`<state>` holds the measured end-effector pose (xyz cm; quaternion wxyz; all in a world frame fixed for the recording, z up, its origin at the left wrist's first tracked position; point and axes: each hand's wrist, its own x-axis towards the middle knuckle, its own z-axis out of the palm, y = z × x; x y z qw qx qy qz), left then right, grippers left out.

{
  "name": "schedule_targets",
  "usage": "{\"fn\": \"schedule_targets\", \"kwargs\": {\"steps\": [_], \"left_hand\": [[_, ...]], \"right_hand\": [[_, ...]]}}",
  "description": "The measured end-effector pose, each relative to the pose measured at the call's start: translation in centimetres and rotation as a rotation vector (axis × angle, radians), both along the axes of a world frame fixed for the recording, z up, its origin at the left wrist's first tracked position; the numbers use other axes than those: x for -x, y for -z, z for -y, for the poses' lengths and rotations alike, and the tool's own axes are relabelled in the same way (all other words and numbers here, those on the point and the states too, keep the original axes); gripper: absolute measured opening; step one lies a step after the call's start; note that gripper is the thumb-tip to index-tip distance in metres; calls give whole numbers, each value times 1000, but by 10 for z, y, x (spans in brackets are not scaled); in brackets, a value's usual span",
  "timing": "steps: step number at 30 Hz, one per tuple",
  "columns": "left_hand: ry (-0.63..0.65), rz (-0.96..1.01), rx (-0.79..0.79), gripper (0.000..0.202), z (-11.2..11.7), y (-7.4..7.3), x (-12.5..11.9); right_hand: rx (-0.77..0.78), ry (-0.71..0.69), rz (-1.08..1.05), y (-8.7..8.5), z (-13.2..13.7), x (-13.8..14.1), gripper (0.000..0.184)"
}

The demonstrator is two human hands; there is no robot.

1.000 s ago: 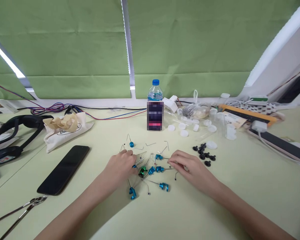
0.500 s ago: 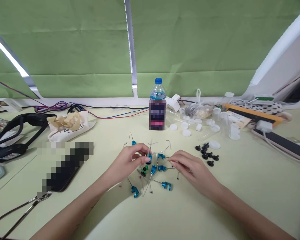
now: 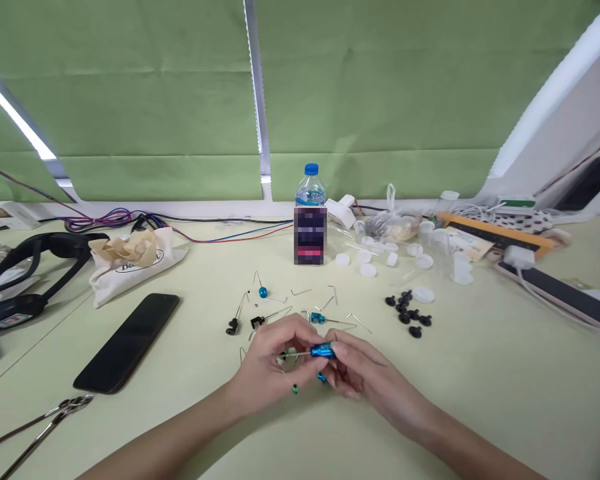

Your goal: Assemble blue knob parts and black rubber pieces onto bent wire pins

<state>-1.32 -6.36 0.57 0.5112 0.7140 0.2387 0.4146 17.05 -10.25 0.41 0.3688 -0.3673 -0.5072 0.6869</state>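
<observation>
My left hand point(image 3: 270, 363) and my right hand point(image 3: 360, 370) meet low in the middle of the pale green table point(image 3: 480, 387). Between their fingertips they pinch a small blue metal piece point(image 3: 323, 350) with a thin wire pin running left from it. More small blue and green pieces lie half hidden under the hands. Loose wire pins point(image 3: 300, 291), a blue-headed pin point(image 3: 263, 291) and two black-tipped pins point(image 3: 233, 327) lie just beyond the hands.
A water bottle point(image 3: 310, 223) stands behind the pins. Black rubber caps point(image 3: 409, 310) and white lids point(image 3: 367, 257) lie to the right. A black phone point(image 3: 129, 340), a cloth bag point(image 3: 127, 257), a headset point(image 3: 30, 267) and metal forceps point(image 3: 35, 430) occupy the left. Cables and devices line the right edge.
Both hands drew back toward me and came together. The left hand picked up a blue piece with its pin, and the right hand now grips it too.
</observation>
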Motion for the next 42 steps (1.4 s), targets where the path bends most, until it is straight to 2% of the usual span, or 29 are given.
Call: {"fn": "schedule_targets", "kwargs": {"steps": [2,4,6,9,11,14,16,18,19,21,23,24,26,28,30,33,35,38,40,42], "left_hand": [[-2,-77,-113,6,1,3,2],[2,-92,-94,5,4,7,2],[-6,-20,33,7,7,12,0],[-14,116,281,12,11,15,-5],[-12,171,397,16,11,14,-8],[14,241,479,20,10,12,-11],[40,264,500,20,11,12,-12],[58,274,508,21,11,12,-12],[53,274,511,21,11,12,-12],[15,271,512,22,10,11,-12],[-32,260,516,23,8,10,-12],[-46,254,517,24,8,9,-12],[-47,247,519,25,6,10,-13],[-36,251,523,26,5,10,-13],[-38,256,537,26,4,11,-13],[-46,257,560,25,4,11,-13],[-30,264,562,24,4,12,-13],[-15,262,553,24,5,11,-12],[-31,244,554,25,4,9,-12],[-57,231,556,25,4,7,-12]], "right_hand": [[34,-4,4,1,2,1,40],[13,14,48,2,3,2,43],[-77,36,110,3,5,1,41],[-259,106,231,2,4,-1,23],[-314,159,287,-1,3,-3,16],[-296,154,250,-4,2,-4,31],[-253,77,195,-4,1,-5,30],[-216,15,164,-3,1,-6,41],[-201,8,165,-3,0,-7,40],[-176,65,200,-3,-1,-8,24],[-154,134,235,-4,-2,-8,46],[-145,142,236,-4,-3,-8,48],[-155,97,208,-3,-4,-7,29],[-173,63,193,-2,-3,-6,33],[-155,109,223,-1,-3,-6,24],[-123,188,241,-1,-3,-6,49],[-138,161,225,-2,-3,-6,35],[-158,99,230,-4,-3,-5,39],[-147,123,245,-5,-2,-5,27],[-138,181,253,-5,-3,-6,39]]}}
